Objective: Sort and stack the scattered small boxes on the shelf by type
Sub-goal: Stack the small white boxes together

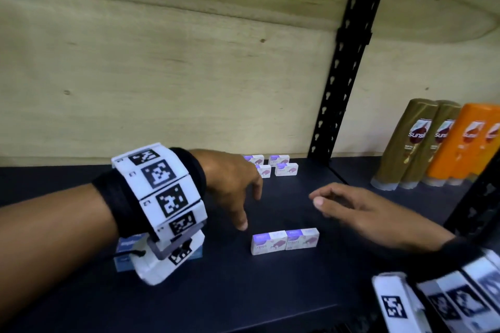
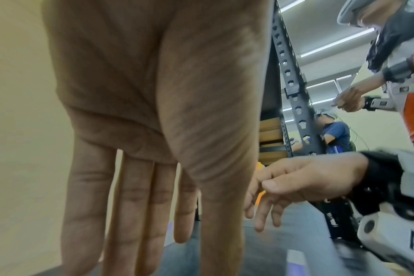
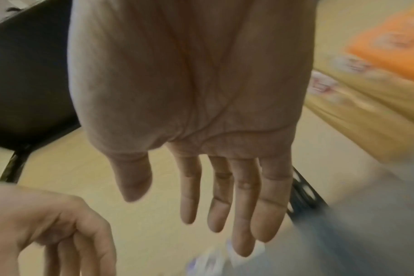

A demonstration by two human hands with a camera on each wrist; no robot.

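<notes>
Two white-and-purple small boxes stand side by side on the dark shelf in the head view. Several more of the same boxes sit grouped at the back by the wall. A blue box lies partly hidden under my left wrist band. My left hand hovers above and left of the front pair, fingers straight and pointing down, holding nothing; the left wrist view shows its bare palm. My right hand floats to the right of the pair, fingers relaxed and empty, its palm bare.
Gold shampoo bottles and orange ones stand at the right, beyond a black perforated upright. A plywood back wall closes the shelf. Other people appear in the left wrist view.
</notes>
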